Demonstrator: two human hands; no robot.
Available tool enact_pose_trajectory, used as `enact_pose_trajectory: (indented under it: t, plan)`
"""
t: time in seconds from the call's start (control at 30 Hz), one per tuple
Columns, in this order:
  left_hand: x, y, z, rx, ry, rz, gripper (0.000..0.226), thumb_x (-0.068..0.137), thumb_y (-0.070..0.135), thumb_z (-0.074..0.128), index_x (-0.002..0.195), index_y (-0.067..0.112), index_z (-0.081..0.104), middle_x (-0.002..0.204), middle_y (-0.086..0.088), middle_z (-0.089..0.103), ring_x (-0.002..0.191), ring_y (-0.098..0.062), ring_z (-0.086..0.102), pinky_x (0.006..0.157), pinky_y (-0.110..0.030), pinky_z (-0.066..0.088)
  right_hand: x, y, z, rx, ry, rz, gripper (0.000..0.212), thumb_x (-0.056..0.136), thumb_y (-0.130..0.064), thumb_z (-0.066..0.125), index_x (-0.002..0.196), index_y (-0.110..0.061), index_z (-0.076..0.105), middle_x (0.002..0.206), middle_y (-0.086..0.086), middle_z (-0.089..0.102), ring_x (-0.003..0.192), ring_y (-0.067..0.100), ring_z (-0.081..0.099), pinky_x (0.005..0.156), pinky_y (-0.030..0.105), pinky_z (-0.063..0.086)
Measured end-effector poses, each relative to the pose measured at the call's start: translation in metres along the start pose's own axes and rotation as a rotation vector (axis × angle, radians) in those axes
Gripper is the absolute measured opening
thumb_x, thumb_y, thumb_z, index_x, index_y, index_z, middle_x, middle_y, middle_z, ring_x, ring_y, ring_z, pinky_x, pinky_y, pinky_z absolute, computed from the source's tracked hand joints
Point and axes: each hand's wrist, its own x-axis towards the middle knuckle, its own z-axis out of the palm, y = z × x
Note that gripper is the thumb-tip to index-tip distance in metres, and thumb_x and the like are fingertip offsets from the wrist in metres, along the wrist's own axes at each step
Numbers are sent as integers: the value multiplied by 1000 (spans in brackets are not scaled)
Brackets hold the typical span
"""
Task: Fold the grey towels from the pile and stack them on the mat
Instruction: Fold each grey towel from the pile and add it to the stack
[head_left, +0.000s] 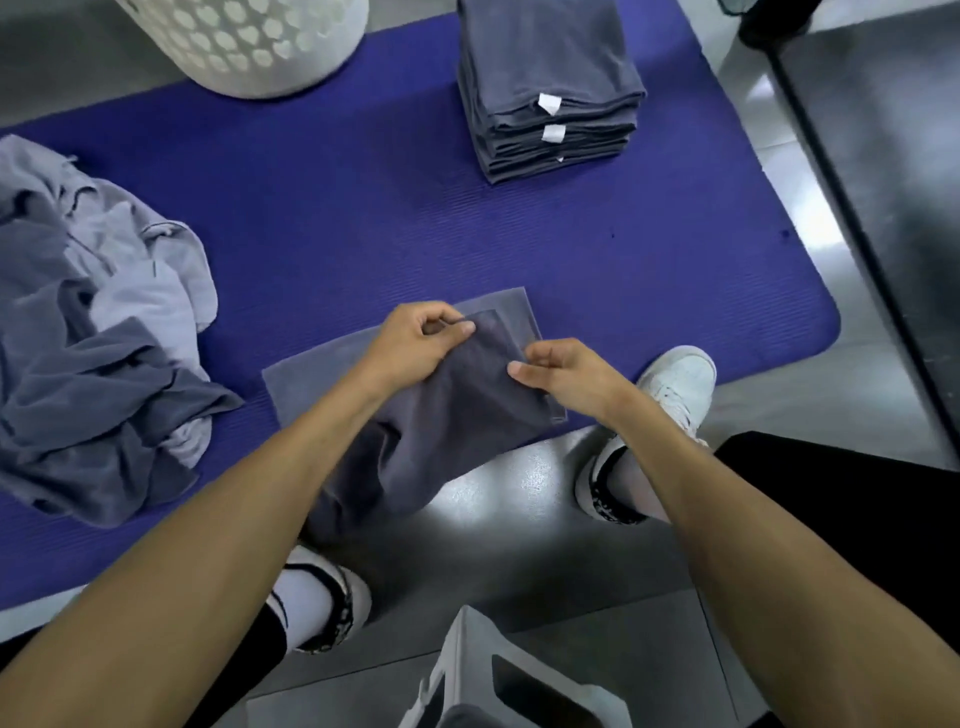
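A dark grey towel (452, 395) lies partly folded across the near edge of the blue mat (363, 218); its near end hangs off onto the floor. My left hand (421, 343) pinches the towel's folded edge at the upper left. My right hand (561, 371) pinches the same edge a little to the right. A loose pile of grey towels (98, 332) sits at the left of the mat. A neat stack of folded grey towels (550, 88), white tags showing, stands at the mat's far right.
A white perforated laundry basket (244, 41) stands at the far left corner of the mat. My two feet in white shoes (675, 384) rest on the grey floor near the mat edge. A grey stool (498, 680) is below me. A dark panel (883, 182) runs along the right.
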Motion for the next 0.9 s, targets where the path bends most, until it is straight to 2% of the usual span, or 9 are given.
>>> enact_pose_trajectory:
  t: [0.07, 0.13, 0.23, 0.4, 0.47, 0.6, 0.7, 0.8, 0.9]
  plan:
    - [28, -8, 9, 39, 32, -32, 8, 91, 23, 69, 86, 17, 73, 79, -7, 69, 69, -7, 57, 72, -27, 48, 11, 15, 0, 44, 67, 58, 29, 96, -36, 61, 83, -10, 62, 71, -3, 58, 65, 7, 54, 66, 24, 45]
    - [57, -13, 22, 104, 51, -50, 9, 90, 25, 69, 86, 18, 73, 79, -2, 68, 73, -12, 57, 76, -33, 49, 19, 31, 3, 119, 117, 113, 26, 98, -31, 60, 79, -13, 58, 64, -8, 54, 53, 2, 50, 56, 17, 42]
    - [95, -22, 43, 224, 46, -66, 13, 90, 26, 68, 90, 15, 74, 78, 3, 64, 76, -12, 56, 79, -32, 47, 25, 59, 8, 139, 134, 180, 28, 99, -21, 58, 73, -11, 51, 60, -5, 45, 44, 0, 40, 50, 15, 37]
    - [132, -45, 69, 354, 13, -120, 13, 91, 31, 66, 88, 19, 72, 78, 7, 62, 79, -12, 57, 75, -24, 42, 29, 91, 4, 32, 156, 248, 34, 98, -25, 58, 66, -19, 48, 63, -4, 47, 59, 11, 43, 60, 27, 38]
    - [138, -52, 74, 359, 41, -119, 12, 91, 33, 65, 85, 23, 70, 78, 10, 63, 80, -11, 59, 75, -24, 42, 32, 96, 2, -58, 155, 265, 33, 97, -25, 56, 67, -19, 47, 65, -2, 50, 63, 15, 46, 61, 29, 38]
    - [137, -54, 77, 348, 133, -104, 16, 92, 33, 64, 89, 19, 71, 79, 12, 63, 80, -9, 60, 74, -23, 41, 36, 97, 0, -216, 131, 303, 31, 97, -26, 53, 68, -20, 45, 72, 2, 54, 68, 20, 52, 61, 31, 38]
    - [135, -53, 78, 431, 165, -86, 18, 91, 37, 64, 96, 20, 68, 92, 5, 63, 87, -12, 59, 71, -27, 42, 37, 100, -1, -298, 141, 361, 26, 97, -31, 51, 73, -22, 50, 83, 6, 61, 82, 28, 59, 74, 36, 47]
    - [141, -53, 78, 505, 55, -14, 35, 88, 42, 68, 116, 21, 65, 113, -5, 56, 105, -18, 55, 85, -34, 48, 36, 98, -2, -314, 139, 387, 26, 98, -31, 50, 72, -23, 49, 88, 7, 62, 88, 31, 60, 86, 43, 49]
    - [146, -46, 75, 589, -62, -2, 29, 88, 40, 68, 108, 19, 67, 112, -4, 53, 111, -22, 52, 94, -41, 47, 36, 94, -1, -334, 121, 385, 24, 99, -30, 48, 78, -20, 49, 89, 6, 59, 91, 30, 59, 92, 45, 47]
